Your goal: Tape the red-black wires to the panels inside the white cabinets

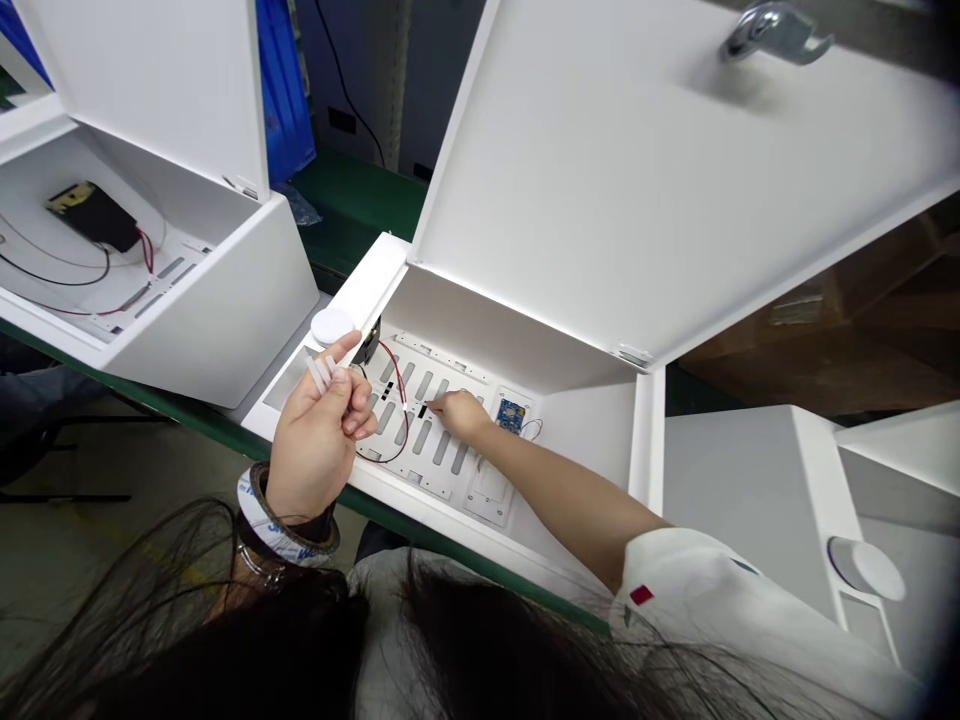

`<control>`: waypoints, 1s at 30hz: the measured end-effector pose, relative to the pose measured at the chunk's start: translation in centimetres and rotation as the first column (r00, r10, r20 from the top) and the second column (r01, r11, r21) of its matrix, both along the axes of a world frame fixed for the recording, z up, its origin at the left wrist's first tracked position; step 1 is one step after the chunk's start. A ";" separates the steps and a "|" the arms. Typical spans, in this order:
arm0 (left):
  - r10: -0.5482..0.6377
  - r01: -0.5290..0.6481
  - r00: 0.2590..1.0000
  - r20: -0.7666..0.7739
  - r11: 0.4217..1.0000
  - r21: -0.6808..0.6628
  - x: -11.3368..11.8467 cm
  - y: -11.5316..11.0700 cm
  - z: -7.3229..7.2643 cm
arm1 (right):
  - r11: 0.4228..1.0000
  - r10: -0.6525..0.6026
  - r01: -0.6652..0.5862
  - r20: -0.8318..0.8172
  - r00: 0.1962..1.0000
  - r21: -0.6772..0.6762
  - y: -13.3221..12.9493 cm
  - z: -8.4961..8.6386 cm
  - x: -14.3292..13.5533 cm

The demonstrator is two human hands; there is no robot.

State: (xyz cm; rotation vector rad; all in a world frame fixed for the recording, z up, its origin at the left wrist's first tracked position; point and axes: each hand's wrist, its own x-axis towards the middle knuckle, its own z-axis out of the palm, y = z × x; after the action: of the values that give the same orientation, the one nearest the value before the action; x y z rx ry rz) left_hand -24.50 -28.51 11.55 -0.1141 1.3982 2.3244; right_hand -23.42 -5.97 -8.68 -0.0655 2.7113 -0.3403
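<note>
My left hand (313, 445) is closed on thin white strips (320, 372) that stick up between the fingers. It hovers over the left edge of an open white box (540, 395). A tape roll (277, 520) with blue print hangs round my left wrist. Inside the box, my right hand (460, 412) reaches down with fingers pressed together at the slotted white plate (433, 436), beside a small black piece (422, 411). Whether the fingertips hold anything is hidden. Red and black wires (403, 390) cross the plate. A blue circuit board (511, 415) lies right of my right hand.
The box's lid (660, 170) stands raised, with a metal latch (776, 35). Another open white box (217, 290) at left contains a black pack (94, 215) with wires. A further white box (742, 500) stands at right. Cardboard boxes (847, 320) are behind it. The bench (360, 205) is green.
</note>
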 end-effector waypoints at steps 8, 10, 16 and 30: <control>-0.024 0.024 1.000 -0.006 0.999 -0.028 -0.1 0.1 0.0 | 0.913 0.331 -0.328 0.029 0.943 0.245 -1.2 0.2 0.3; -0.028 0.028 1.000 -0.001 0.999 -0.031 -0.1 0.1 0.1 | 0.911 0.333 -0.330 0.028 0.942 0.246 -1.3 0.2 0.4; -0.022 0.022 1.000 0.009 0.999 -0.037 -0.1 0.1 0.2 | 0.917 0.332 -0.324 0.004 0.943 0.232 -1.2 0.2 0.3; -0.040 0.040 0.999 0.007 0.998 -0.047 -0.2 0.2 0.3 | 0.917 0.324 -0.326 0.047 0.945 0.229 -1.2 0.4 -0.1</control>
State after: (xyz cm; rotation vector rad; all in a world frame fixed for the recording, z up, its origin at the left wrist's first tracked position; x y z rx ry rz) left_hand -24.67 -28.32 11.82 -0.1057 1.4400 2.2576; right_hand -23.48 -7.18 -8.25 -0.4412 2.6497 0.0785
